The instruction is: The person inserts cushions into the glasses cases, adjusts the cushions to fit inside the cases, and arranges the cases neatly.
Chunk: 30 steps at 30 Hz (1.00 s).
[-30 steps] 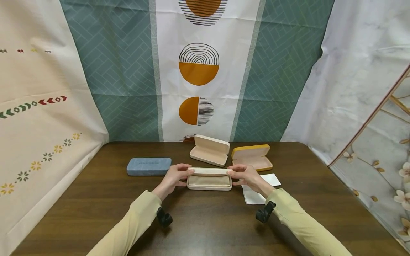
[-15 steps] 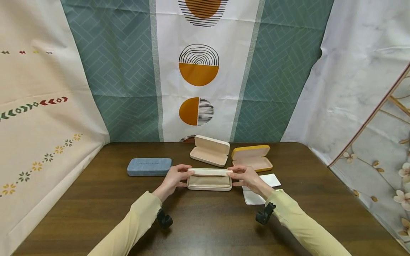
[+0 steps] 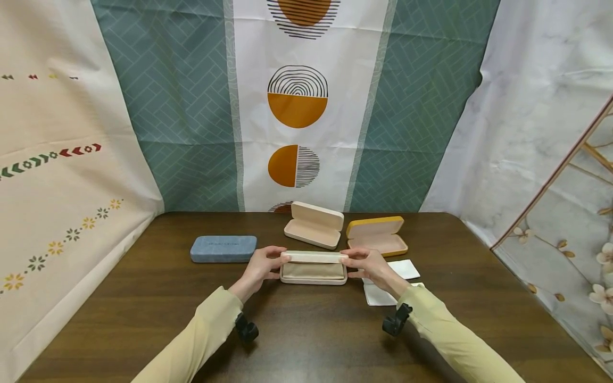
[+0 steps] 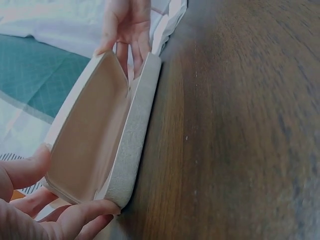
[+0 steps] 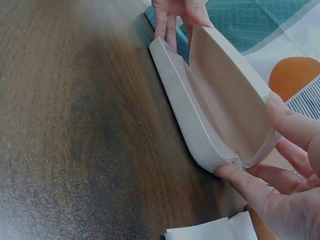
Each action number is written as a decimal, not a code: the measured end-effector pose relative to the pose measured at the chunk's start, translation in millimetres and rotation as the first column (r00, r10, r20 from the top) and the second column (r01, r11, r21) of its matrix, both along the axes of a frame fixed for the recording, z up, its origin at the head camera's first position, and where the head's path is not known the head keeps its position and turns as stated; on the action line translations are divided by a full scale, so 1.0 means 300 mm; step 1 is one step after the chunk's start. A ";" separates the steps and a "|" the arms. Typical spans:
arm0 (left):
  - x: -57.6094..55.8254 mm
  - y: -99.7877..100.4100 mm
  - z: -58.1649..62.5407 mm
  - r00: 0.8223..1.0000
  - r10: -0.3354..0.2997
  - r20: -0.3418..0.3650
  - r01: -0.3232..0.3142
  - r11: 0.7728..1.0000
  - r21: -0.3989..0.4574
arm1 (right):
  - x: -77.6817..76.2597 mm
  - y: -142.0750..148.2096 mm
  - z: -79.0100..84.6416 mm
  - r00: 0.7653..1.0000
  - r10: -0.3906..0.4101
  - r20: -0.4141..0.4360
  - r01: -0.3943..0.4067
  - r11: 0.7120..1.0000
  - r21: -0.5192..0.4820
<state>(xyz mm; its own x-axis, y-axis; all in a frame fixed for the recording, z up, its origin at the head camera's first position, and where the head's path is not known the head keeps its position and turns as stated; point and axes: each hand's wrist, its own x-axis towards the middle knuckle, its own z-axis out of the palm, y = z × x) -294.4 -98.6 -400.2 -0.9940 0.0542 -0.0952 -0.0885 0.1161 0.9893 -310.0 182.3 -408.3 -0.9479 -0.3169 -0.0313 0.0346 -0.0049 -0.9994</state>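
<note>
Half open on the table, an off-white glasses case (image 3: 313, 281) sits between my hands, with a folded beige cloth (image 3: 313, 271) inside. The lid (image 4: 89, 122) leans forward over the base. My left hand (image 3: 262, 264) holds the left end, thumb on the lid's front edge and other fingers around the side and base. On the right end my right hand (image 3: 369, 264) has a matching grip, its thumb (image 5: 280, 117) on the lid's edge. In both wrist views the base stands on the wood, and the lid's inner lining is tan.
A closed blue glasses case (image 3: 223, 249) lies left of my left hand. Behind my hands stand an open cream glasses case (image 3: 313, 226) and an open yellow one (image 3: 377, 235). White folded cloths (image 3: 380, 296) lie beneath my right forearm. Fabric hangings (image 3: 187, 117) border the table (image 3: 306, 340).
The lid of the held glasses case has tipped slightly forward. Both hands keep their place at its ends, and the other things have not moved.
</note>
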 end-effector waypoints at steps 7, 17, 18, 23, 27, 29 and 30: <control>0.002 0.000 0.002 1.000 -0.009 -0.013 0.009 1.000 0.006 | -0.005 0.004 -0.004 1.000 -0.002 0.003 0.002 1.000 -0.008; 0.005 -0.011 -0.014 0.999 -0.021 -0.032 0.022 0.999 0.027 | -0.002 0.007 -0.013 1.000 0.006 0.013 -0.006 1.000 -0.020; 0.006 -0.012 -0.014 0.999 -0.024 -0.038 0.025 0.999 0.029 | -0.001 0.007 -0.014 1.000 0.006 0.011 -0.006 1.000 -0.021; 0.023 -0.013 0.004 0.998 -0.034 -0.052 0.037 0.998 0.045 | -0.002 0.009 -0.020 1.000 0.002 0.007 -0.002 1.000 -0.021; 0.008 -0.014 -0.019 0.998 -0.019 -0.053 0.022 0.999 0.050 | -0.001 0.008 -0.021 1.000 0.004 0.008 -0.004 1.000 -0.023; 0.009 -0.011 -0.020 0.998 -0.011 -0.056 0.014 0.999 0.044 | -0.002 0.009 -0.024 1.000 0.005 0.006 -0.005 1.000 -0.026; 0.009 -0.010 -0.021 0.998 -0.010 -0.058 0.012 0.999 0.043 | -0.002 0.009 -0.025 1.000 0.006 0.005 -0.006 1.000 -0.027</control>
<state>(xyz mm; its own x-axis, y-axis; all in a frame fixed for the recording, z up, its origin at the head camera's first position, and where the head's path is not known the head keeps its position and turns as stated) -291.8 -101.7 -406.6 -0.9971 0.0681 -0.0347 -0.0296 0.0741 0.9968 -310.7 185.0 -415.9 -0.9460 -0.3230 -0.0274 0.0398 -0.0319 -0.9987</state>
